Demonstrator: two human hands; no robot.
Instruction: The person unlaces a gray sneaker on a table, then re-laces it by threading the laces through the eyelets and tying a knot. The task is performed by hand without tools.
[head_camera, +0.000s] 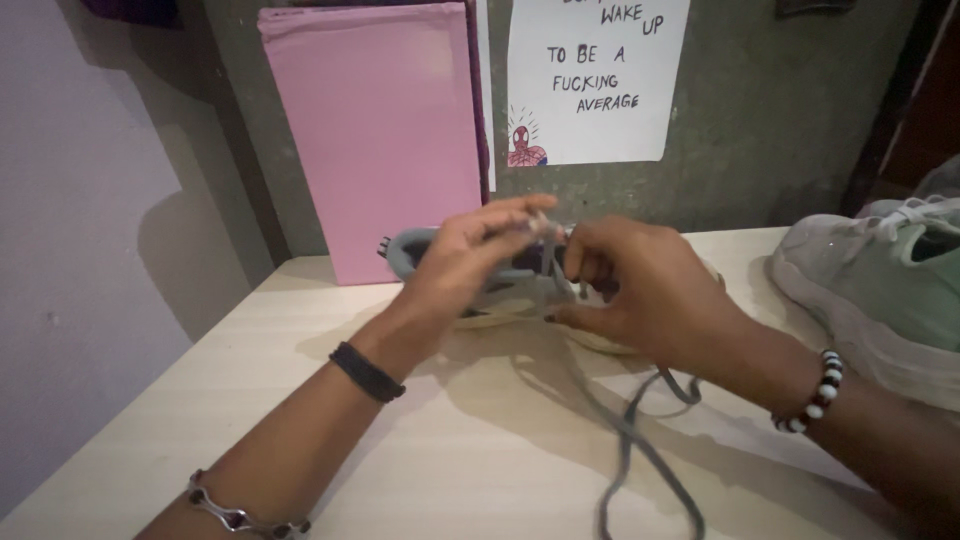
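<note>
Shoe (420, 250), grey, sits on the pale table (200, 400) just ahead of your hands, near the far edge, mostly hidden behind them. Its long axis runs left to right across your view; the grey heel end pokes out at left, past your left hand. Which way the toe points beyond your right hand you cannot tell from here.

Lace (640, 440), grey and flat, rises from the shoe's top between your hands, then trails back toward you over the tabletop in loose loops.

Left hand (470, 255): fingers extended, tips pinching the lace end above the shoe. Right hand (650, 290): fingers curled, resting against the shoe's upper and gripping the lace just beside the left fingertips. Both hands touch the shoe; neither is clearly nearer.

Further out: a second shoe (880, 290), pale green-grey, lies well apart at right. A pink board (375, 130) leans against the wall behind, beside a white paper sheet (590, 80).
</note>
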